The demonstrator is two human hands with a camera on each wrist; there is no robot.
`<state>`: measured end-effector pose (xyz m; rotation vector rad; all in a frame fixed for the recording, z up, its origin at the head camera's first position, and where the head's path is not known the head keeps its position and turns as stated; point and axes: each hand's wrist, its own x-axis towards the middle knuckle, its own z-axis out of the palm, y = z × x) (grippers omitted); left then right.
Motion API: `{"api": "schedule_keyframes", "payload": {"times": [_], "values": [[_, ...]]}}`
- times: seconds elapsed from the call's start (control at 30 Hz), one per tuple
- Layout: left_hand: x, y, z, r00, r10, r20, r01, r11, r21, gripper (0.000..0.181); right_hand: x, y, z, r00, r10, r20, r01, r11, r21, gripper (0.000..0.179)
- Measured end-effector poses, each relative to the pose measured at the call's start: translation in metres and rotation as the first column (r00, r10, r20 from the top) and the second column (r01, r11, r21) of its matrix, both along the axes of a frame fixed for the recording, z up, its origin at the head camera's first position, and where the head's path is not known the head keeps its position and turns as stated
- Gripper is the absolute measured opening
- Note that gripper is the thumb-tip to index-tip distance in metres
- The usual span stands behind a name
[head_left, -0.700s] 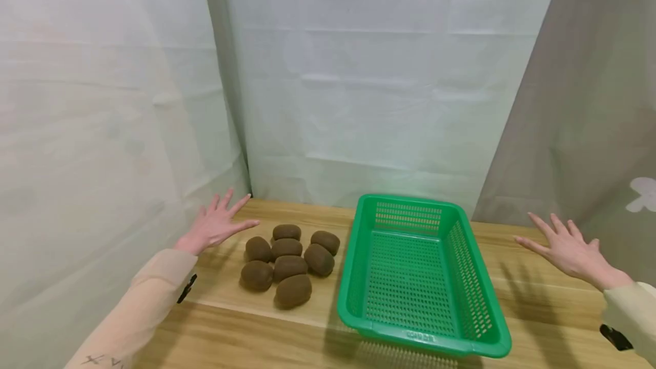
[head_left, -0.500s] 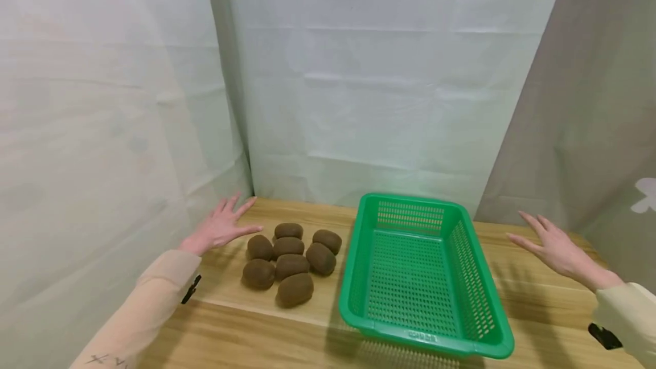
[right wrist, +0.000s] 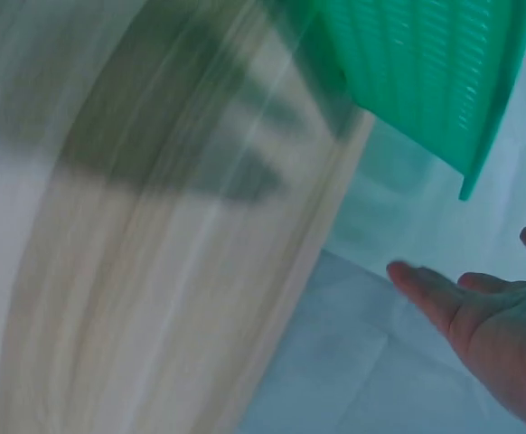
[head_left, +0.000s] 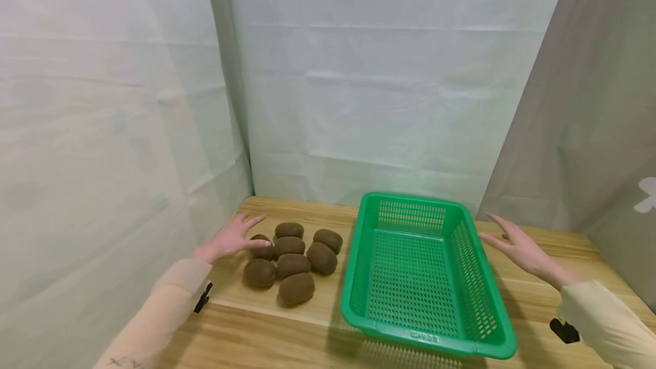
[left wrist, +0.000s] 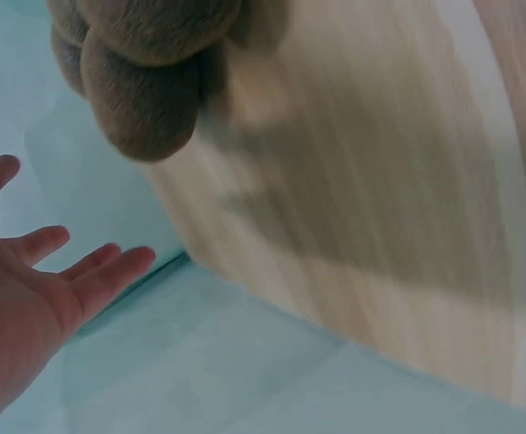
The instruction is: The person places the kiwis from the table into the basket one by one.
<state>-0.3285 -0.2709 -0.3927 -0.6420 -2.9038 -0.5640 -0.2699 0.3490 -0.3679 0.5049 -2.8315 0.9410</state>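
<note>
Several brown, fuzzy kiwifruit [head_left: 292,266] lie in a loose cluster on the wooden table, left of the basket. My left hand [head_left: 232,238] hovers at the cluster's left edge with fingers spread, its thumb overlapping the leftmost back kiwifruit in the head view. In the left wrist view, that hand [left wrist: 28,289] holds nothing, and some kiwifruit [left wrist: 145,104] show beyond it. A green plastic basket [head_left: 351,278] with slotted walls has nothing inside. My right hand [head_left: 523,249] is just off the basket's right rim, fingers extended, holding nothing; the right wrist view shows it near the basket [right wrist: 426,72].
The wooden table [head_left: 246,335] ends against a pale cloth backdrop [head_left: 369,101] at the back. More cloth hangs along the left side [head_left: 118,130] and the right side [head_left: 579,130].
My left hand has moved right and a little down, up to the kiwifruit. The right hand has swung left to the basket's side, its fingers less spread. Kiwifruit and basket stay put.
</note>
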Motion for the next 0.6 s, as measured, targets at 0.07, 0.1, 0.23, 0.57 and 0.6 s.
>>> {"api": "schedule_keyframes", "payload": {"times": [0.07, 0.1, 0.23, 0.57, 0.6], "values": [[-0.001, 0.001, -0.005, 1.0, -0.013, 0.01, 0.012, 1.0, 0.021, 0.078, -0.002, -0.003, -0.006, 1.0, 0.019, 0.01, -0.019, 0.999, -0.035, 0.065], [-0.001, 0.002, -0.008, 1.0, -0.015, 0.023, 0.014, 0.999, 0.032, 0.076, -0.003, -0.004, -0.008, 0.999, 0.032, 0.019, -0.031, 0.998, -0.056, 0.064], [-0.002, 0.003, -0.017, 0.997, -0.024, 0.072, 0.018, 0.997, 0.077, 0.072, -0.004, -0.008, -0.018, 0.995, 0.078, 0.055, -0.069, 0.985, -0.157, 0.06], [-0.007, 0.005, -0.029, 0.997, -0.032, 0.073, 0.023, 0.993, 0.116, 0.067, -0.006, -0.014, -0.031, 0.989, 0.104, 0.104, -0.071, 0.957, -0.282, 0.058], [-0.007, 0.005, -0.03, 0.997, -0.036, 0.067, 0.028, 0.993, 0.115, 0.066, -0.007, -0.014, -0.032, 0.989, 0.101, 0.104, -0.067, 0.955, -0.289, 0.058]]}}
